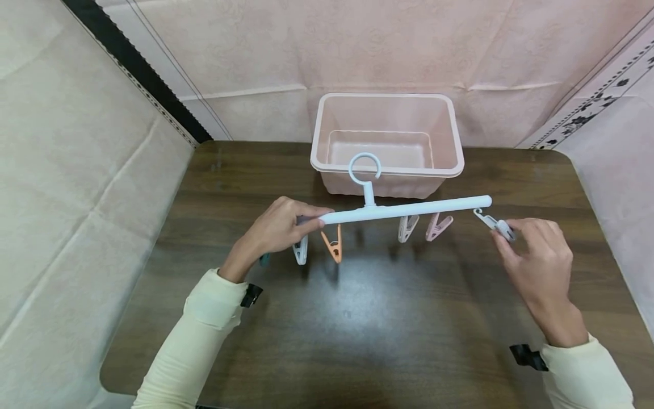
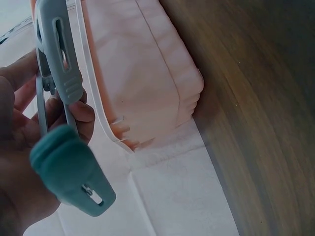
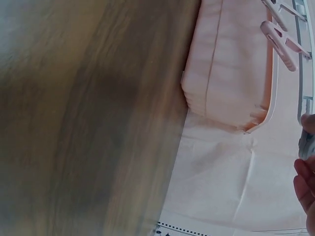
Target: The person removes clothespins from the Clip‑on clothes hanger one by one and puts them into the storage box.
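A white clip hanger (image 1: 409, 209) with a ring hook is held level above the dark wooden table (image 1: 347, 318). My left hand (image 1: 278, 227) grips its left end. Under the bar hang a white peg (image 1: 301, 250), an orange peg (image 1: 333, 245), another white peg (image 1: 406, 227) and a pink peg (image 1: 438, 226). My right hand (image 1: 536, 255) pinches a grey peg (image 1: 503, 228) at the bar's right end. The left wrist view shows a grey peg (image 2: 58, 54) and a teal peg (image 2: 71, 172) beside my left fingers (image 2: 78, 115). The pink peg (image 3: 283, 42) also shows in the right wrist view.
An empty pink plastic tub (image 1: 387, 143) stands at the table's far edge, just behind the hanger. Pale cloth (image 1: 76, 187) covers the walls to the left, back and right. Bare tabletop lies in front of my hands.
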Motion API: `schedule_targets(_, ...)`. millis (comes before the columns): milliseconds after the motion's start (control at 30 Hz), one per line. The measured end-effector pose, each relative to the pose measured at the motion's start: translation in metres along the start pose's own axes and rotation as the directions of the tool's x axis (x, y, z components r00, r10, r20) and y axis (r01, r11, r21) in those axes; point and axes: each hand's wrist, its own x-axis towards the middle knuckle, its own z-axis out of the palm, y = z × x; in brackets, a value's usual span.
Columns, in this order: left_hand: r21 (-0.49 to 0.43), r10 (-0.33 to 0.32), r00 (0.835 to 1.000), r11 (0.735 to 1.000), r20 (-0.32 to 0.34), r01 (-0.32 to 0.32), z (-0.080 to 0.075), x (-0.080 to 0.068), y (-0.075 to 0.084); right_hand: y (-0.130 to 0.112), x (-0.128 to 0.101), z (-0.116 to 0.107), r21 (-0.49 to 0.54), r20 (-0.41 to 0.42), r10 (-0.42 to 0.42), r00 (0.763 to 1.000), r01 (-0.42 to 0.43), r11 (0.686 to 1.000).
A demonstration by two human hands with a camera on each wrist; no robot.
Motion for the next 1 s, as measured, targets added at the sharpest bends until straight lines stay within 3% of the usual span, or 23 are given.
schedule_targets(200,0.015,-0.003,1.000,1.000,-0.022,0.003,0.001,0.001,-0.001,0.001,-0.001,-0.010,-0.002,-0.015,-0.034,0.999,0.034,0.999)
schedule_targets(367,0.010,-0.016,1.000,1.000,-0.001,0.016,0.003,0.000,-0.001,-0.004,0.005,-0.014,-0.010,-0.041,-0.042,0.998,0.042,0.999)
schedule_targets(733,0.031,-0.015,1.000,0.999,-0.006,0.015,0.002,-0.004,0.001,-0.018,0.042,0.004,0.062,-0.080,-0.102,0.992,0.107,0.992)
schedule_targets(1000,0.033,-0.038,0.999,0.999,0.002,0.038,0.002,-0.008,-0.001,-0.022,0.070,0.018,0.105,-0.002,-0.095,0.995,0.095,0.990)
